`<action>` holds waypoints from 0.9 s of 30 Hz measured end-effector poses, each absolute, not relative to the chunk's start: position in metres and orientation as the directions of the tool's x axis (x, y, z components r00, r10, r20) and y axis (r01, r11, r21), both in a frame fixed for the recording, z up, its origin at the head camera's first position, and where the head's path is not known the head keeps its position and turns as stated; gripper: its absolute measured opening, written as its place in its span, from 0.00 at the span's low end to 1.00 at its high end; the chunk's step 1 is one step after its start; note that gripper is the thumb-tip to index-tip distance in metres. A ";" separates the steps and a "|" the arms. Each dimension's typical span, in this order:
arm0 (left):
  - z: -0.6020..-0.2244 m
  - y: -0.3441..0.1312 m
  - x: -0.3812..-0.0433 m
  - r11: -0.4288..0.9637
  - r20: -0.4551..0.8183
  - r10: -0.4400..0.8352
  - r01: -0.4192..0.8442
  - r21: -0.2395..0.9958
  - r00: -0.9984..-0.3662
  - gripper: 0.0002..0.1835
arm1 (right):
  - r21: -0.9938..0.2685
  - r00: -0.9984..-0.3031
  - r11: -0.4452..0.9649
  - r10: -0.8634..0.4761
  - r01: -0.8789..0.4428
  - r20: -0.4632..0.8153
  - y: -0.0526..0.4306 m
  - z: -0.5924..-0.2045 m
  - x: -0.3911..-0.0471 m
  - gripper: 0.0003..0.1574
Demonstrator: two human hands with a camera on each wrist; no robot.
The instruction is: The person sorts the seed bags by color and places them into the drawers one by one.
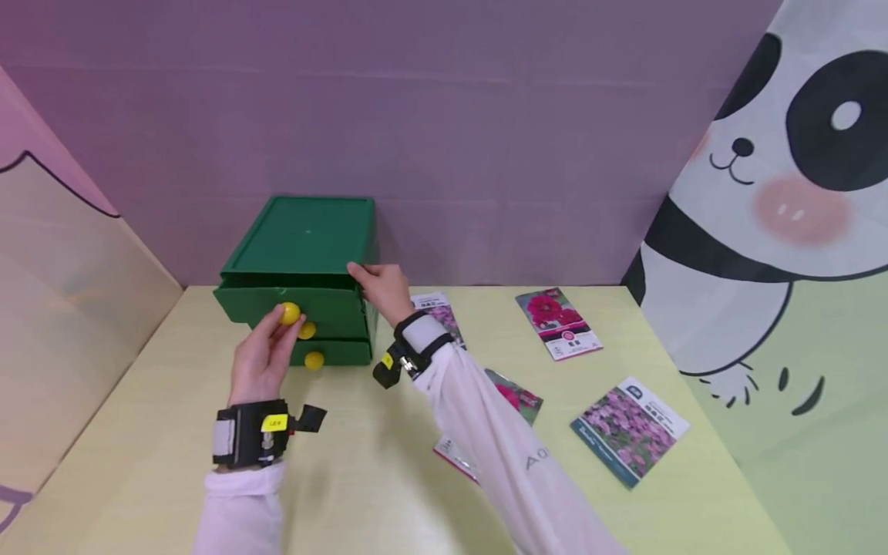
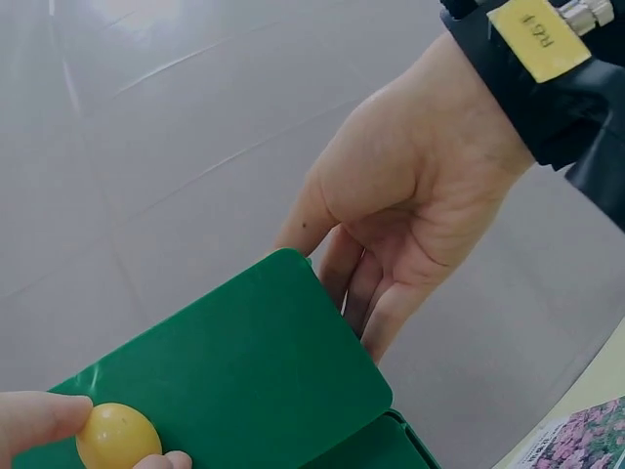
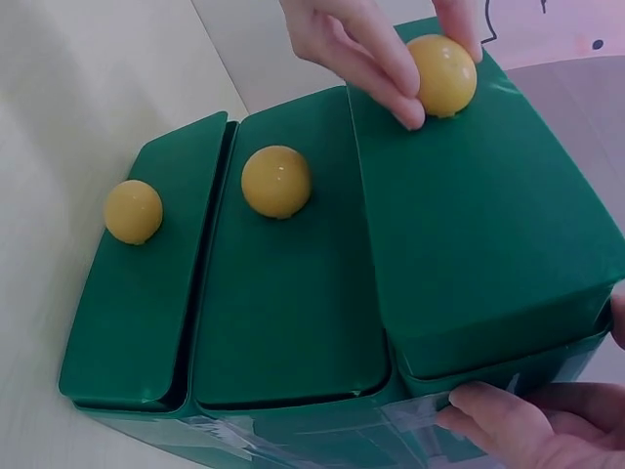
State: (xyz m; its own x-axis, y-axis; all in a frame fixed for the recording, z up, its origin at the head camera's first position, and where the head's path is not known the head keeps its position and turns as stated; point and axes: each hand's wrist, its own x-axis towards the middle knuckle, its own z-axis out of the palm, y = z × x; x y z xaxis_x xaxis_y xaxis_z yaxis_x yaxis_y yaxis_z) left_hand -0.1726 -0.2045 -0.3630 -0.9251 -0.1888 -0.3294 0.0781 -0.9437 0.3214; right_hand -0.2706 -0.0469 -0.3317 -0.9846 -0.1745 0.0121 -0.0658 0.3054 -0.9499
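Note:
A green three-drawer cabinet (image 1: 305, 231) stands at the back left of the table, with its top drawer (image 3: 488, 215) pulled partly out. My left hand (image 1: 260, 362) pinches the round yellow knob (image 3: 444, 76) of that drawer between thumb and fingers. At the upper right front corner of the cabinet, my right hand (image 1: 387, 293) grips the edge, its fingers along the side wall. Two lower drawers, each with a yellow knob, the middle one (image 3: 276, 183) and the bottom one (image 3: 133, 212), sit nearly flush in the frame. The inside of the top drawer is mostly hidden.
Flower-picture packets lie on the pale table (image 1: 361, 478): a red-flower packet (image 1: 559, 324) at the back, a purple-flower packet (image 1: 630, 432) at the right, others partly behind my right arm. A purple backdrop (image 1: 486, 154) rises behind, and a panda-print sheet (image 1: 763, 231) stands at the right.

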 end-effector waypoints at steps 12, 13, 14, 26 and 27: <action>-0.370 -0.210 -0.158 -0.890 -0.237 -0.202 0.077 0.449 -0.950 0.09 | -0.948 -0.981 0.306 -0.190 -0.088 0.030 -0.051 -0.335 -0.274 0.29; -0.370 -0.211 -0.157 -0.875 -0.225 -0.204 0.075 0.478 -0.953 0.09 | -0.949 -0.981 0.304 -0.190 -0.089 0.031 -0.051 -0.336 -0.274 0.29; -0.370 -0.212 -0.156 -0.859 -0.213 -0.204 0.071 0.506 -0.956 0.09 | -0.948 -0.982 0.304 -0.188 -0.092 0.034 -0.051 -0.336 -0.274 0.29; -0.376 -0.216 -0.152 -0.788 -0.198 -0.184 0.024 0.615 -0.963 0.09 | -0.952 -0.985 0.296 -0.171 -0.082 0.031 -0.050 -0.341 -0.278 0.28; -0.377 -0.216 -0.153 -0.783 -0.200 -0.183 0.020 0.622 -0.963 0.09 | -0.952 -0.986 0.296 -0.163 -0.080 0.033 -0.050 -0.342 -0.279 0.28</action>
State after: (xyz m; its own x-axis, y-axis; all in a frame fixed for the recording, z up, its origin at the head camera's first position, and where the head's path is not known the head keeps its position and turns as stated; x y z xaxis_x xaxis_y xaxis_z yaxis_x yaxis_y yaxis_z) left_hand -0.1525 -0.2162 -0.3768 -0.9625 -0.1835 -0.1996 0.0203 -0.7830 0.6216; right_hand -0.2789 -0.0499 -0.3417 -0.9860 -0.1634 0.0326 -0.0804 0.2956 -0.9519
